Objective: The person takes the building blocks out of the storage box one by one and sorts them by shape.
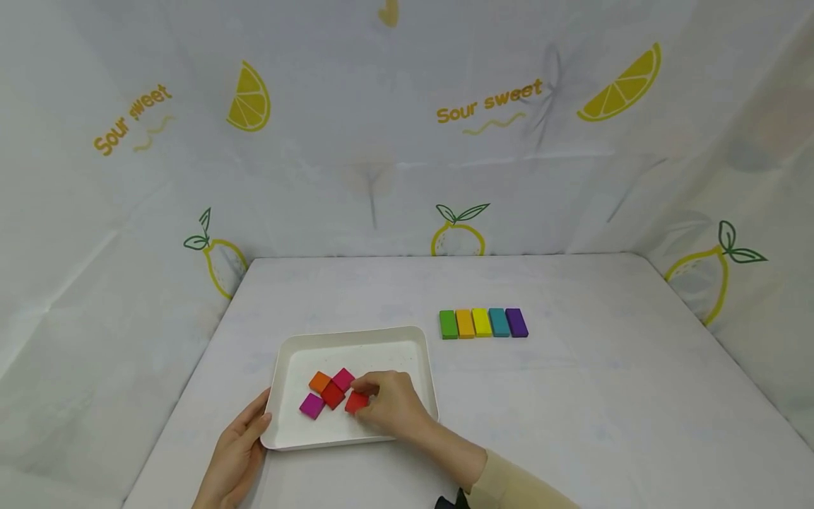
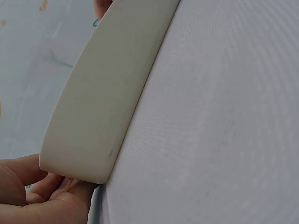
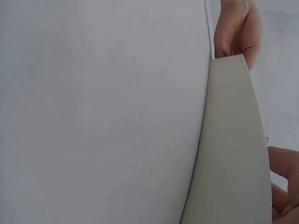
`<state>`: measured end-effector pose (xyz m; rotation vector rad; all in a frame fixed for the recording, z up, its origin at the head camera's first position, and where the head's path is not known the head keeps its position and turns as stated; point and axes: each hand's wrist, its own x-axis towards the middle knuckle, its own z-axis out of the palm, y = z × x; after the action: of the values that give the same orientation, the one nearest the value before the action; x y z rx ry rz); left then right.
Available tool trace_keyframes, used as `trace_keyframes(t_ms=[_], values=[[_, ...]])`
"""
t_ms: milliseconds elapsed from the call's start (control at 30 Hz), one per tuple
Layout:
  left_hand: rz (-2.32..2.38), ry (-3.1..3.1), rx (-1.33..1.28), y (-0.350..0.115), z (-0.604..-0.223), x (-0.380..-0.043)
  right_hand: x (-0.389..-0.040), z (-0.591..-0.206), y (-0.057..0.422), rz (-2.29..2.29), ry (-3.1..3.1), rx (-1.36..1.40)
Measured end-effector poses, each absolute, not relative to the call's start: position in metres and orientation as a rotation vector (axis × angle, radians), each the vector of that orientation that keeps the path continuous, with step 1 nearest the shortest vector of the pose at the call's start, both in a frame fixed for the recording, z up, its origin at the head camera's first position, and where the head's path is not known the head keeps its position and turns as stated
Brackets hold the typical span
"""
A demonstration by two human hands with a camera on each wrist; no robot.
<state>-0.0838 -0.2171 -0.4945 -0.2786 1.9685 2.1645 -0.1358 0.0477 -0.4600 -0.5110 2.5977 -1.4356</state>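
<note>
In the head view, a white tray [image 1: 305, 435] stands on the table with several small coloured blocks in it. My right hand [image 1: 397, 404] reaches over the tray's right part and pinches a bright red block [image 1: 356, 402] between thumb and fingers. Left of it, a darker red block [image 1: 333, 396] touches a pink block [image 1: 343, 379] and an orange block [image 1: 319, 382]. A magenta block [image 1: 311, 406] lies nearest the left wall. My left hand [image 1: 237, 452] holds the tray's left side, thumb at the rim; its fingers sit by the tray corner in the left wrist view.
Behind the tray to the right, a row of blocks stands side by side: green [image 1: 448, 324], orange-yellow [image 1: 465, 324], yellow [image 1: 481, 322], teal [image 1: 499, 322] and purple [image 1: 516, 322]. A white cloth with lemon prints [image 1: 394, 191] hangs around the table [image 1: 572, 396].
</note>
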Motion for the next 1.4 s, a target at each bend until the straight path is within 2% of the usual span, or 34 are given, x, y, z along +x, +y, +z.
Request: trace_keyframes(t_ms=[300,533,833,1133,1400], values=[[2.165,1.97,-0.271,-0.218,-0.494,-0.084,-0.15,-0.438,0.073,-1.552,2.618,-0.518],[2.192,1.97,-0.231,-0.218,-0.493,-0.085,-0.168,-0.426,0.099,-1.68,2.649,-0.356],[2.202,1.96,-0.244,-0.218,-0.494,-0.085,-0.188,-0.428,0.14,-1.698,2.693,-0.163],[2.207,1.954,-0.257,-0.218,-0.492,-0.085,-0.201,-0.445,0.182,-1.408,2.766,-0.286],[2.202,1.946,-0.268,-0.218,-0.493,-0.084,-0.208,-0.457,0.197,-1.282,2.751,-0.432]])
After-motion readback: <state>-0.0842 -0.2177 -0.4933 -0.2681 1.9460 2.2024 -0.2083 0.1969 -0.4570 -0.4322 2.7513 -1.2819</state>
